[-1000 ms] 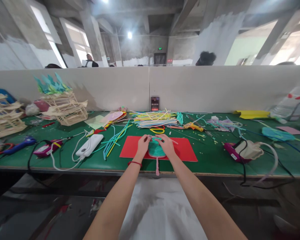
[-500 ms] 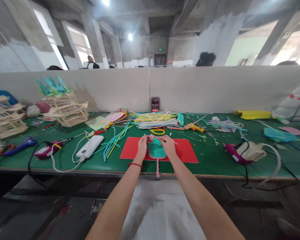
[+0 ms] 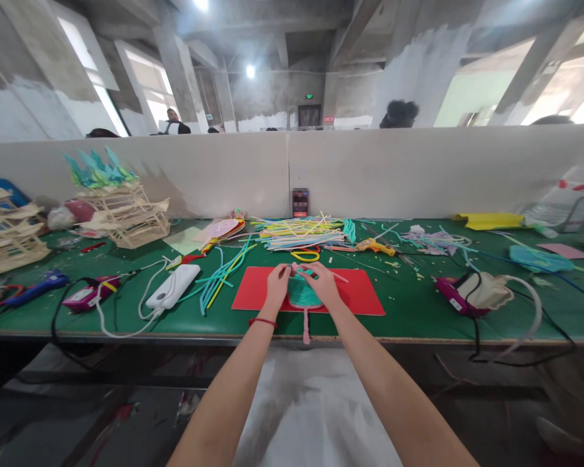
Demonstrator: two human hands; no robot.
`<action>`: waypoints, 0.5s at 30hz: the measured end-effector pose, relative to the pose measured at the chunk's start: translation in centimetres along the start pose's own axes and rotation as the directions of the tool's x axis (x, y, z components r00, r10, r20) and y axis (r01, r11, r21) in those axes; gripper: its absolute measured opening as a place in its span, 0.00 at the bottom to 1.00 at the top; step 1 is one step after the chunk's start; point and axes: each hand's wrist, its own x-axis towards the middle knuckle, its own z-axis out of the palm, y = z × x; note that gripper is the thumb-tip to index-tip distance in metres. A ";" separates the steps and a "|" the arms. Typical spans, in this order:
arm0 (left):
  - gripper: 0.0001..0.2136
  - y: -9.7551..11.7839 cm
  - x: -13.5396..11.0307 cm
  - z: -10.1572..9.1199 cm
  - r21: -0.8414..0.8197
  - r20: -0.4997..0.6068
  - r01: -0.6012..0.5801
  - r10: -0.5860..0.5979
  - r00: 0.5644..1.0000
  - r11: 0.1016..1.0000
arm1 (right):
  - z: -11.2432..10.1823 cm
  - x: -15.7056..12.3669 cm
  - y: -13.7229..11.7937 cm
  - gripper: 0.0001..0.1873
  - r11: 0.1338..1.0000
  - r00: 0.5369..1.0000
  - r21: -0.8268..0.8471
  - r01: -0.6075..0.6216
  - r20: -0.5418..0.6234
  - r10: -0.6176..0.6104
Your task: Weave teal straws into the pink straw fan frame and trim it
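1 fan (image 3: 305,297) is sitting over the card (image 3: 255,288); what's changing?

The right hand (image 3: 326,287) is edging closer to the left hand (image 3: 276,287), so work is apparently continuing at the fan's far end.

And the fingers?

Right's seemingly pinching a pink strip (image 3: 340,277); left's bunching there, grip unclear.

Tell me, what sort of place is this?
Looks like a craft workshop, though I can't be sure: coloured strips lie piled on the green table, a pale tiered model stands toward the left, and a concrete pillar rises behind.
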 end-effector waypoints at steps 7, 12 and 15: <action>0.07 -0.1 0.0 0.4 0.031 0.056 -0.007 0.005 0.998 0.999 | -0.2 0.1 -0.3 0.13 1.000 1.000 0.017 0.017 -0.008 -0.016; 0.09 0.1 -0.1 0.6 0.031 0.107 0.000 -0.003 0.994 1.000 | -0.2 0.1 -0.4 0.14 0.999 1.000 0.047 0.011 -0.025 -0.010; 0.10 0.2 0.0 0.7 0.034 0.131 -0.005 0.001 0.991 0.999 | -0.2 0.1 -0.5 0.14 0.998 0.999 0.068 0.013 -0.036 -0.010</action>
